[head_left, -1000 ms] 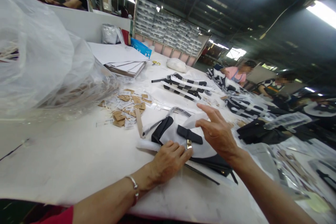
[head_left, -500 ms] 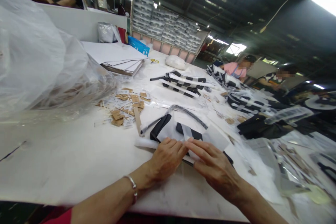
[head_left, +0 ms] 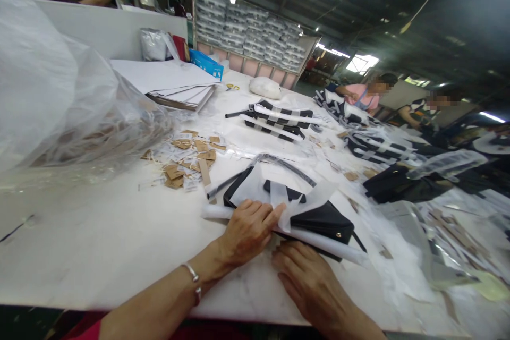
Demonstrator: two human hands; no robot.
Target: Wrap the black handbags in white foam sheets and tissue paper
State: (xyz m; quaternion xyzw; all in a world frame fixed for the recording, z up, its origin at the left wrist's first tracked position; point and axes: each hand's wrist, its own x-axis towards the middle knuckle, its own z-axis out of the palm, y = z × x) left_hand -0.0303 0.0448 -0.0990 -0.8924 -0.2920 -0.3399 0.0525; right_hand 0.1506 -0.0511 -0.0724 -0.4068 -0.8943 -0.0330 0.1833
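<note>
A black handbag (head_left: 319, 221) lies in front of me, partly covered with white tissue paper (head_left: 247, 188) and with its wrapped strap (head_left: 274, 161) arched behind it. A pale strip (head_left: 280, 194) crosses the dark flap tab. My left hand (head_left: 249, 226) is closed over the bag's near edge, its fingers pressing the tissue and the strip. Along the front runs a white padded roll (head_left: 322, 243). My right hand (head_left: 308, 273) rests low against the bag's near side, fingers curled together and their tips hidden by the bag's lower edge.
Brown paper tags (head_left: 173, 174) lie scattered left of the bag. A big clear plastic bag (head_left: 59, 101) bulges at the left, by stacked white sheets (head_left: 159, 77). Other wrapped bags (head_left: 274, 119) lie farther back. People (head_left: 362, 94) work at the right.
My right hand has left the top of the bag and moved down to its near edge, uncovering the bag's right side and the tissue there. My left hand has stayed on the bag.
</note>
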